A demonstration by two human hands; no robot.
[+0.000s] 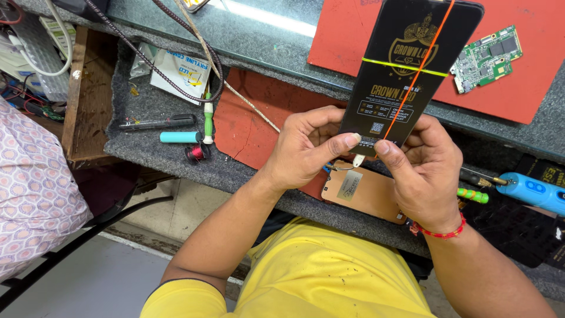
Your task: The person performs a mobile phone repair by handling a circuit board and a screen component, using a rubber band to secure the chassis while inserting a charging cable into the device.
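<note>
Item in hand: a flat black display panel (pixel 406 70) banded with yellow and orange elastic, raised over the bench, its lower edge pinched between the left hand (pixel 306 147) and right hand (pixel 426 171), thumbs pressed near its small white connector tab (pixel 358 160). Judged step: inspecting or freeing that tab, which calls for fine fingertip control. Beneath: a copper-toned phone body (pixel 365 191), grey carpeted bench (pixel 147 106), red mat (pixel 529 70), green circuit board (pixel 487 58), blue rotary tool (pixel 535 193).
</note>
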